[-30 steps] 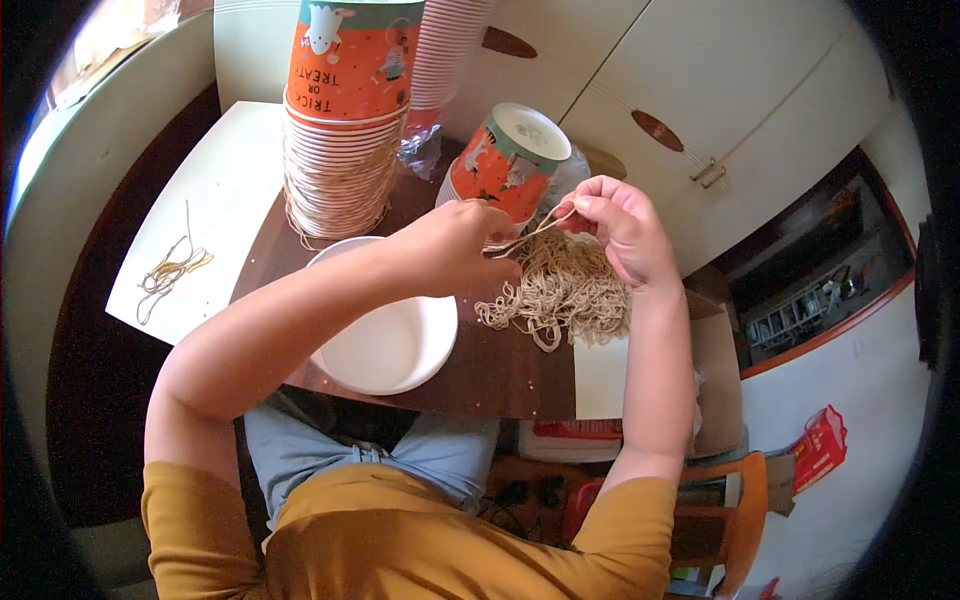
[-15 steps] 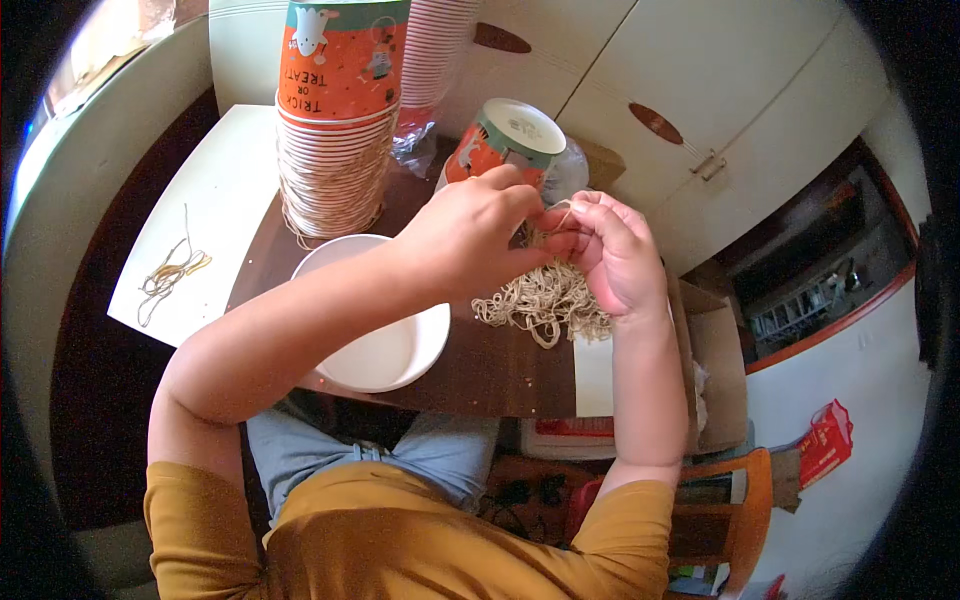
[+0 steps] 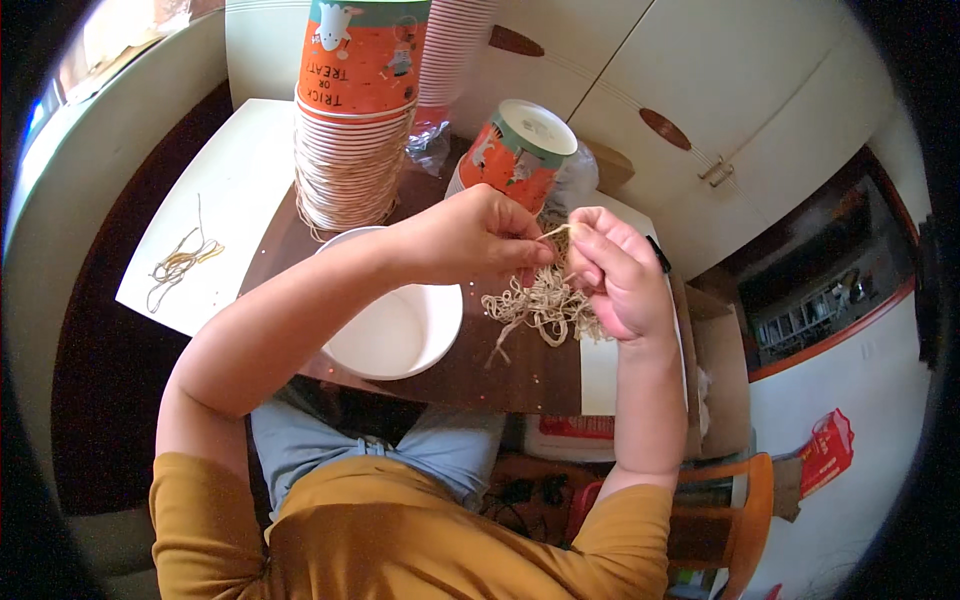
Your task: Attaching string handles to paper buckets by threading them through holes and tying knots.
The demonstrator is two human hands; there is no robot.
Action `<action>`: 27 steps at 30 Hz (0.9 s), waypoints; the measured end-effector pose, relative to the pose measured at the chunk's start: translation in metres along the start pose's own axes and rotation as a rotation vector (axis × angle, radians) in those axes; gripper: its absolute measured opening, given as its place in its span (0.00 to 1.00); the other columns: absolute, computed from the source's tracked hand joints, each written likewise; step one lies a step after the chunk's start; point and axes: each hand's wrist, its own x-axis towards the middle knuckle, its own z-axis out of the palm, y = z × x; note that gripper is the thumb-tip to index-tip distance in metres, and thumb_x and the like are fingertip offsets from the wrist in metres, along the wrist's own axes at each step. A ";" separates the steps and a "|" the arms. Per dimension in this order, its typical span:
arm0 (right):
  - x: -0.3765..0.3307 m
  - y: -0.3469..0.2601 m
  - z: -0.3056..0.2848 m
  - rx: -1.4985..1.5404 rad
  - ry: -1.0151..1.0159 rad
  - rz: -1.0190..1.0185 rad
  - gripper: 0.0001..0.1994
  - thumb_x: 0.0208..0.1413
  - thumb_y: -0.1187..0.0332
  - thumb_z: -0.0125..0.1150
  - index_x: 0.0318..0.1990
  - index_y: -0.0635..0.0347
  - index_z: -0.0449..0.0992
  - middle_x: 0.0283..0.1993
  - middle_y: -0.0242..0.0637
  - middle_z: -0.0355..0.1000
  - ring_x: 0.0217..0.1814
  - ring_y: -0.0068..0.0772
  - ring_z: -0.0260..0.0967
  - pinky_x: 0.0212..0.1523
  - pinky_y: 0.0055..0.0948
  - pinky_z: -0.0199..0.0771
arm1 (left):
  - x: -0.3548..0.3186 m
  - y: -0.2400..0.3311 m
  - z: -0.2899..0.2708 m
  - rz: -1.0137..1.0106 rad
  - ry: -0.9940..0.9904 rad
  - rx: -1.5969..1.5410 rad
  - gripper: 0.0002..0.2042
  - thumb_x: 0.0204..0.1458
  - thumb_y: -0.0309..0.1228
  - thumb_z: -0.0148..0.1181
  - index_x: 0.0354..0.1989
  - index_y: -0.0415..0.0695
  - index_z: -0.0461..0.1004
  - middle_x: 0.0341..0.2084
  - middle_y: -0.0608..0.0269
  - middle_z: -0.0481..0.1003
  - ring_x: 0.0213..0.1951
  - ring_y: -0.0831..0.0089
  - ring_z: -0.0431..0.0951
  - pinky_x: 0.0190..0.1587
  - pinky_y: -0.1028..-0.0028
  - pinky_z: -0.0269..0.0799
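My left hand (image 3: 485, 235) and my right hand (image 3: 622, 272) are both closed in a pinch, a short distance apart. A thin beige string (image 3: 555, 233) runs between their fingertips. Just below them lies a loose tangle of the same beige string (image 3: 545, 305) on the dark table. Under my left forearm stands a white round tub (image 3: 400, 335), its inside facing up and partly covered by the arm. An upturned orange and green paper bucket (image 3: 518, 155) stands behind my hands.
At the back left rises a tall stack of upturned paper buckets (image 3: 355, 150) with string round its lower rims. More nested buckets (image 3: 455, 60) stand behind. A few strings (image 3: 180, 262) lie on the table's white left part (image 3: 240, 150). A wooden chair (image 3: 745, 520) is at right.
My hands have moved a little apart, with the string now stretched between them. One strand end from the tangle now hangs toward the table's front. The view has shifted slightly.
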 end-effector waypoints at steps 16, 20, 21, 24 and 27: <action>-0.036 -0.003 -0.046 -0.145 0.128 -0.113 0.08 0.58 0.68 0.58 0.38 0.61 0.68 0.21 0.21 0.58 0.20 0.12 0.50 0.27 0.16 0.55 | -0.087 -0.004 -0.052 -0.202 0.055 0.319 0.14 0.55 0.41 0.60 0.33 0.41 0.81 0.21 0.68 0.76 0.25 0.82 0.73 0.29 0.78 0.69; -0.040 0.002 -0.050 -0.092 0.132 -0.087 0.08 0.58 0.68 0.58 0.38 0.61 0.67 0.22 0.21 0.58 0.20 0.12 0.50 0.28 0.16 0.56 | -0.097 0.001 -0.058 -0.231 0.055 0.323 0.14 0.56 0.42 0.59 0.32 0.42 0.81 0.21 0.69 0.76 0.25 0.82 0.72 0.29 0.78 0.69; -0.041 0.004 -0.051 -0.075 0.149 -0.085 0.08 0.58 0.69 0.58 0.39 0.61 0.67 0.22 0.21 0.57 0.20 0.12 0.50 0.28 0.17 0.56 | -0.099 -0.001 -0.059 -0.247 0.040 0.325 0.14 0.56 0.42 0.59 0.32 0.42 0.81 0.20 0.70 0.76 0.25 0.82 0.72 0.29 0.78 0.69; -0.041 0.009 -0.055 -0.098 0.164 -0.075 0.05 0.61 0.69 0.55 0.38 0.57 0.66 0.16 0.19 0.53 0.17 0.12 0.46 0.26 0.18 0.51 | -0.106 -0.005 -0.063 -0.277 0.029 0.317 0.14 0.56 0.42 0.59 0.32 0.43 0.81 0.20 0.70 0.76 0.24 0.82 0.71 0.29 0.78 0.68; -0.043 0.013 -0.061 -0.098 0.178 -0.060 0.05 0.60 0.68 0.55 0.39 0.57 0.66 0.16 0.19 0.53 0.17 0.12 0.46 0.25 0.18 0.50 | -0.111 -0.008 -0.066 -0.277 0.023 0.301 0.14 0.56 0.42 0.59 0.31 0.43 0.81 0.20 0.70 0.75 0.24 0.82 0.70 0.28 0.77 0.68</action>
